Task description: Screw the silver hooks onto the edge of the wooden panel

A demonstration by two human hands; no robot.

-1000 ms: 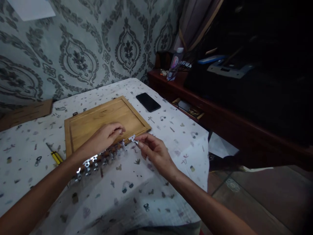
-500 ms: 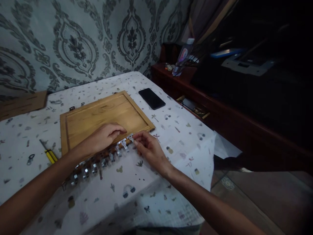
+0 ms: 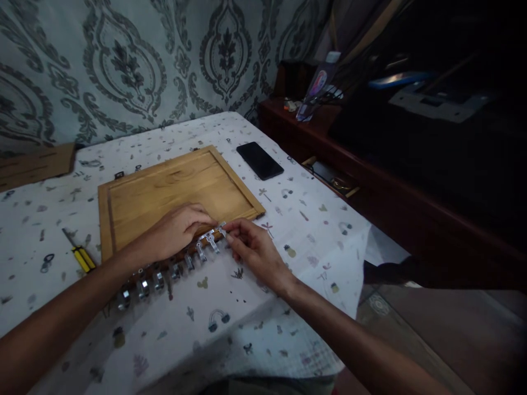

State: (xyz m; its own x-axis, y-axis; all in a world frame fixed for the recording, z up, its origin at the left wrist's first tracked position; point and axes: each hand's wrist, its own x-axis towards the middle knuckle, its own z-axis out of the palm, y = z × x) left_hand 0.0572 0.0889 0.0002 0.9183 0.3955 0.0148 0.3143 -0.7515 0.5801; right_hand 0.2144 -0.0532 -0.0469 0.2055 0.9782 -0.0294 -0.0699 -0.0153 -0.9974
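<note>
A light wooden framed panel [image 3: 164, 186] lies flat on the patterned tablecloth. Along its near edge runs a row of silver metal fittings [image 3: 177, 270], T-shaped at the right end and looking like cabinet hinges. My right hand [image 3: 255, 249] pinches the rightmost T-shaped metal fitting [image 3: 222, 230] between thumb and fingers. From the other side, my left hand [image 3: 177, 227] reaches over the panel's near edge. Its closed fingertips meet the left end of that same fitting, and its forearm covers part of the row. Whatever lies under the left palm is hidden.
A yellow-handled screwdriver [image 3: 82, 258] lies left of the panel. Behind it to the right is a black phone [image 3: 260, 161]. Cardboard [image 3: 37, 164] rests at the far left. A bottle [image 3: 317, 88] stands on the dark red furniture [image 3: 370, 192], whose drawer [image 3: 331, 178] is partly pulled out.
My left fingertips have moved slightly right and down to the fitting. The right hand keeps its pinch. The view has shifted a little.
</note>
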